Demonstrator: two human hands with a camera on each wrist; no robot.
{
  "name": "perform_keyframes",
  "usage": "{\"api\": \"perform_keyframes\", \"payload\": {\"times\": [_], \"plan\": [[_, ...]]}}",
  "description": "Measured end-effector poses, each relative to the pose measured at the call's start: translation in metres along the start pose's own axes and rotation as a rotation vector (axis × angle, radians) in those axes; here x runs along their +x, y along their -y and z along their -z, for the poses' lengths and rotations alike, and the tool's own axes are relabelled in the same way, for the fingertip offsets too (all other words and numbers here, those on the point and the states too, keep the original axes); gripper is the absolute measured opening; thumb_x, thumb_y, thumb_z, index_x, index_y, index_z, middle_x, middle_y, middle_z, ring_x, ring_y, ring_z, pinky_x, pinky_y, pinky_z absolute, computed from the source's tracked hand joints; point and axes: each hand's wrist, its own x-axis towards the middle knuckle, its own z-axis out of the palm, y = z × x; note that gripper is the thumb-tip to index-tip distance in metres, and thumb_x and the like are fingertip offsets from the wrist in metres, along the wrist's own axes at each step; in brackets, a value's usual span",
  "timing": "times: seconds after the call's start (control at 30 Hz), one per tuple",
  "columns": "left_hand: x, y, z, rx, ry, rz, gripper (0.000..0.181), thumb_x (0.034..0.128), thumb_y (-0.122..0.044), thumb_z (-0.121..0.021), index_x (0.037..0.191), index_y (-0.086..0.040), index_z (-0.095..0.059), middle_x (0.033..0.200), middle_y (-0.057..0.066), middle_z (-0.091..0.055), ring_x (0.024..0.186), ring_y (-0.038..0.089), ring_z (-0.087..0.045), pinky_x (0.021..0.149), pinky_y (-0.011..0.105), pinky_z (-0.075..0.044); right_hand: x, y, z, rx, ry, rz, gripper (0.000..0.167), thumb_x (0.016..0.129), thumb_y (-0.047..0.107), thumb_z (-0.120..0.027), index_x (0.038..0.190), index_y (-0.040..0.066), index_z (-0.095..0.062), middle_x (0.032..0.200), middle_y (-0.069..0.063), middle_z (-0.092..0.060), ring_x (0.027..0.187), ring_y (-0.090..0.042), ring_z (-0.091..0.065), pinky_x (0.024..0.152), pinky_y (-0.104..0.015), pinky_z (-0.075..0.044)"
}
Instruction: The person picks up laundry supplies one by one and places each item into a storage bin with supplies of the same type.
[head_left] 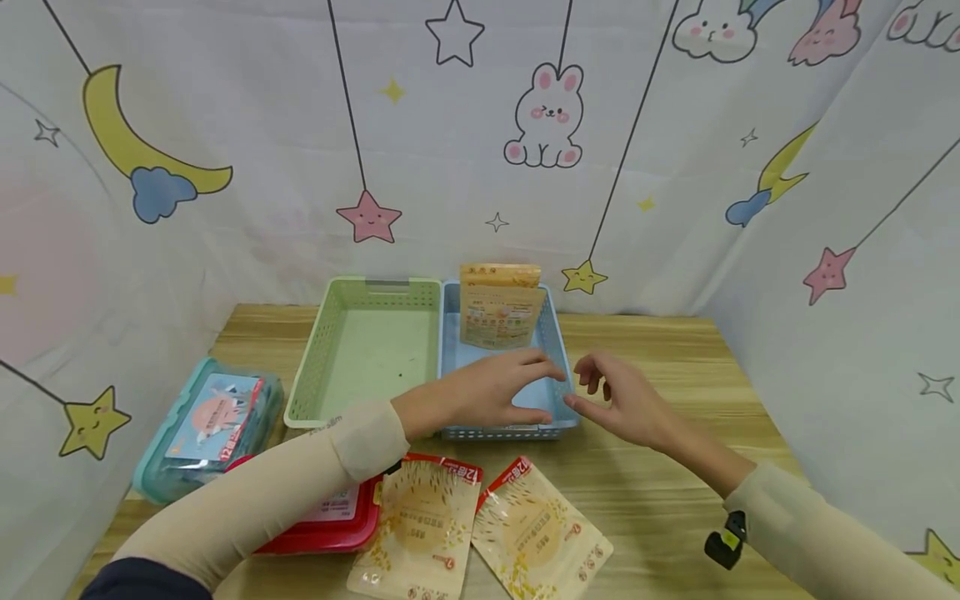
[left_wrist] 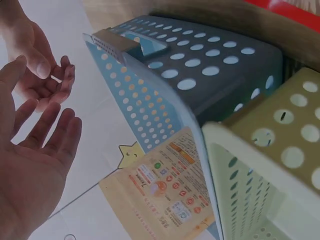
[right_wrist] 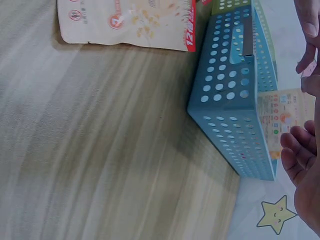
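Note:
Above the front right part of the blue basket (head_left: 558, 333) is the left hand (head_left: 487, 390), its fingers spread and slightly bent, holding nothing. Facing it just past the basket's right edge, the right hand (head_left: 626, 402) has loosely bent fingers and a gap between it and the left one. A beige pouch (head_left: 498, 312) stands upright at the back of the blue basket. In the left wrist view both hands, left (left_wrist: 37, 160) and right (left_wrist: 37, 65), are beside the basket with bare palms. The right wrist view has the right hand (right_wrist: 305, 170) near the pouch (right_wrist: 282, 117).
A green basket (head_left: 375, 358) adjoins the blue one on its left. Two beige pouches (head_left: 423, 529) (head_left: 536, 533) lie flat in front. At the left are a teal-lidded box (head_left: 213, 421) and a red-lidded container (head_left: 322, 533), partly under the left arm. Patterned cloth hangs behind.

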Motion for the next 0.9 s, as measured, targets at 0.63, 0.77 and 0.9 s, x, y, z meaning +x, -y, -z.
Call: {"api": "perform_keyframes", "payload": {"times": [0.63,0.77,0.9], "plan": [[0.016,-0.036,-0.027,-0.163,0.199,-0.024,0.048,0.1043,-0.037,-0.070,0.143,-0.011,-0.061,0.137,0.000,-0.062,0.121,0.008,-0.060,0.101,0.016,-0.045,-0.039,-0.008,-0.015,0.088,0.138,-0.021,0.017,0.098,0.023,-0.079,0.108,0.025,-0.065,0.082,0.014,-0.063,0.065,-0.004,-0.057,0.054,-0.024,-0.050],[0.016,-0.036,-0.039,-0.187,0.219,-0.002,0.047,0.1041,-0.037,-0.071,0.142,-0.010,-0.062,0.136,0.002,-0.063,0.122,0.011,-0.061,0.101,0.017,-0.046,-0.046,-0.010,-0.020,0.110,0.177,-0.017,0.021,0.096,0.015,-0.080,0.108,0.023,-0.064,0.080,0.014,-0.061,0.065,-0.004,-0.056,0.053,-0.024,-0.049],[0.015,-0.036,-0.047,-0.185,0.242,0.029,0.050,0.1042,-0.037,-0.070,0.142,-0.007,-0.060,0.136,0.005,-0.062,0.122,0.014,-0.061,0.101,0.019,-0.047,-0.053,-0.013,-0.025,0.120,0.192,-0.022,0.020,0.094,0.010,-0.080,0.106,0.018,-0.066,0.079,0.013,-0.060,0.068,-0.003,-0.056,0.054,-0.024,-0.050]]}}
